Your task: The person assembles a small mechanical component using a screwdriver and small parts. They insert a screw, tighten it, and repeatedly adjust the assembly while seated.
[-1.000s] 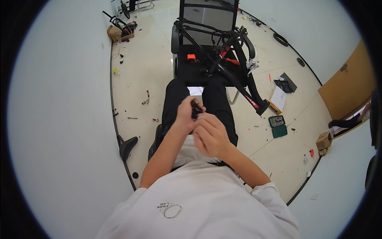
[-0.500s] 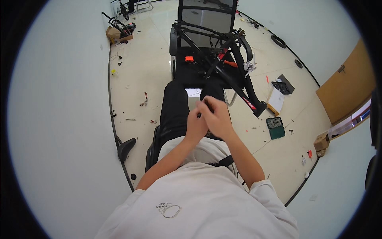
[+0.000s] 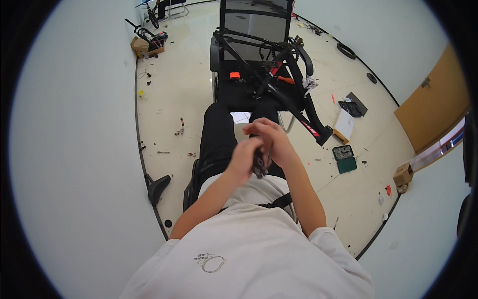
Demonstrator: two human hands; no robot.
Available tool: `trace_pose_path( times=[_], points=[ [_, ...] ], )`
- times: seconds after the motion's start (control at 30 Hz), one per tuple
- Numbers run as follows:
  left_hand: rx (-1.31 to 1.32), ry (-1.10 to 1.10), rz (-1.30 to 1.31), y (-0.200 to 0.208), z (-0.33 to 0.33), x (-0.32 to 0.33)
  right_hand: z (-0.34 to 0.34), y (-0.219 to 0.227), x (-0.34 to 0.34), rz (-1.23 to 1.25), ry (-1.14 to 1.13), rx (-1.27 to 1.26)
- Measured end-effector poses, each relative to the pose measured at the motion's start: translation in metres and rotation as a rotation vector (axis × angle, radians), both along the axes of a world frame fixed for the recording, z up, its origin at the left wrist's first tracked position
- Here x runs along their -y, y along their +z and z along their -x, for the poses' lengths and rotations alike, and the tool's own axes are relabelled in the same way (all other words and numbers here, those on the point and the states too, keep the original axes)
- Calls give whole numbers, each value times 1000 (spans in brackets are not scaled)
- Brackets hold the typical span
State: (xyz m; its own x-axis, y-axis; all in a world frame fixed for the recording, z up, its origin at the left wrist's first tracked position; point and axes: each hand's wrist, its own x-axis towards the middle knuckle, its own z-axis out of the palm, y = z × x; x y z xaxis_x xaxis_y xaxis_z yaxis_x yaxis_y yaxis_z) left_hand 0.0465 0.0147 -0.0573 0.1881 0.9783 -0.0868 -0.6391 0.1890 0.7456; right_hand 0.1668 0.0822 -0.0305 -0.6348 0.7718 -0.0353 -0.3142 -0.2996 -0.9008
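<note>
Above my lap, my left hand [image 3: 242, 158] is closed around a small dark part [image 3: 259, 167], whose lower end sticks out between my hands. Too little of it shows to tell its kind. Right beside it is my right hand [image 3: 275, 139], its fingers bent over the top of the left hand and against the part. What its fingertips grip is hidden and slightly blurred. In front of my knees, a black bicycle frame [image 3: 284, 94] with red patches lies across an office chair [image 3: 229, 94].
On the chair seat are an orange block [image 3: 234, 75] and an orange-handled tool [image 3: 286, 79]. A bicycle saddle [image 3: 158, 188] lies on the floor at left. An open green case [image 3: 345, 164] sits at right, with loose small parts around. A cardboard box [image 3: 402, 174] stands by the wall.
My hands have shifted slightly and turned, so the dark part now shows below them. The fingers of my right hand have lifted and spread a little.
</note>
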Motion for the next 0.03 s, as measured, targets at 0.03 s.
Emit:
trace_pose_path(
  times=[0.03],
  points=[
    [-36, 40, 94, -9, -17, 0, 1, -2, -8, -176, 55, 261]
  ],
)
